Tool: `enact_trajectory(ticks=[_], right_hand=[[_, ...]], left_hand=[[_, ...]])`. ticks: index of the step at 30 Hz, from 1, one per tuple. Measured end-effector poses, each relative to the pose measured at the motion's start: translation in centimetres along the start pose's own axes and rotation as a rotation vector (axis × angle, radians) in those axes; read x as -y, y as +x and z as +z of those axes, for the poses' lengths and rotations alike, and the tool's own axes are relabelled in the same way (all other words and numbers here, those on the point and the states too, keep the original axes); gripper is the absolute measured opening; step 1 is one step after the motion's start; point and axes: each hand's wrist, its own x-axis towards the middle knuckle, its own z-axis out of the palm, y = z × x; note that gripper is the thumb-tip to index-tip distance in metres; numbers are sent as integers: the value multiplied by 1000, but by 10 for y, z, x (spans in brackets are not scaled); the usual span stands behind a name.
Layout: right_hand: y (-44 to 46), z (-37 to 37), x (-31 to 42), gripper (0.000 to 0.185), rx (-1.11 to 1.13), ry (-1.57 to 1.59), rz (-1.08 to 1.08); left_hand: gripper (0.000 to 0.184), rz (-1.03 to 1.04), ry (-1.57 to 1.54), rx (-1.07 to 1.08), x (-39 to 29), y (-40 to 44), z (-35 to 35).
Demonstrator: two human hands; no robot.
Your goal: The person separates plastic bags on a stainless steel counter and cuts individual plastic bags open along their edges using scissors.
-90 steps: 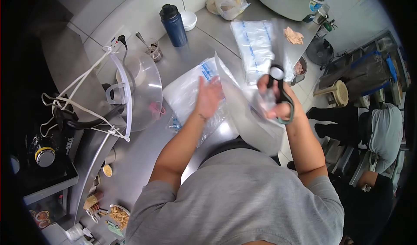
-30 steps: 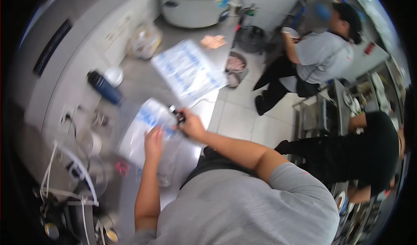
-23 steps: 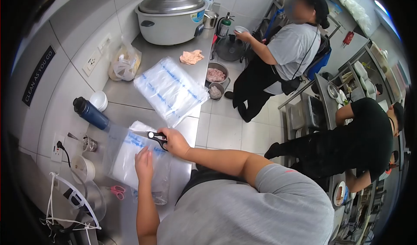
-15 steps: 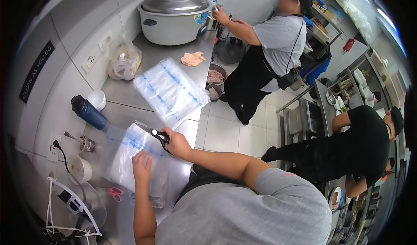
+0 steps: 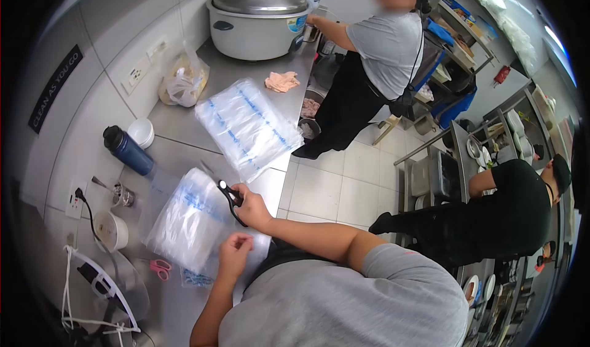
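Note:
My right hand grips a pair of scissors by the black handles, its blades pointing to the far left over the edge of a stack of clear plastic bags. Blue print runs across these bags. Close to my body, my left hand is curled with thumb and fingers together beside the near right edge of that stack. Whatever it may pinch is too small to make out. Farther up the steel counter lies a second stack of clear bags, also with blue print.
Along the wall stand a blue bottle, white bowls, a tub and a tied bag. Pink scissors lie near a face shield. A rice cooker occupies the far end. Two co-workers stand to the right.
My left hand has come off the top of the near stack, moving right and toward my body, and its fingers have curled. My right hand still holds the scissors. The far co-worker's arm has lowered.

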Motion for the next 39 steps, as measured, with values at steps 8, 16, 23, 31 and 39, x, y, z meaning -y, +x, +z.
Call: enact_trajectory(ticks=[8, 16, 23, 31, 39], right_hand=[[-8, -11, -4, 43, -9, -8, -20], [1, -32, 8, 43, 33, 1, -7], [5, -41, -19, 42, 86, 16, -79], [-31, -159, -17, 80, 910, 253, 311], [-36, -158, -28, 103, 1234, 339, 456]], left_hand=[[66, -151, -973, -80, -15, 16, 38], [24, 375, 567, -657, -48, -14, 48], [21, 707, 1066, -779, -2, 32, 26], [12, 574, 833, -814, -10, 53, 21], [12, 572, 860, -782, -26, 62, 31]])
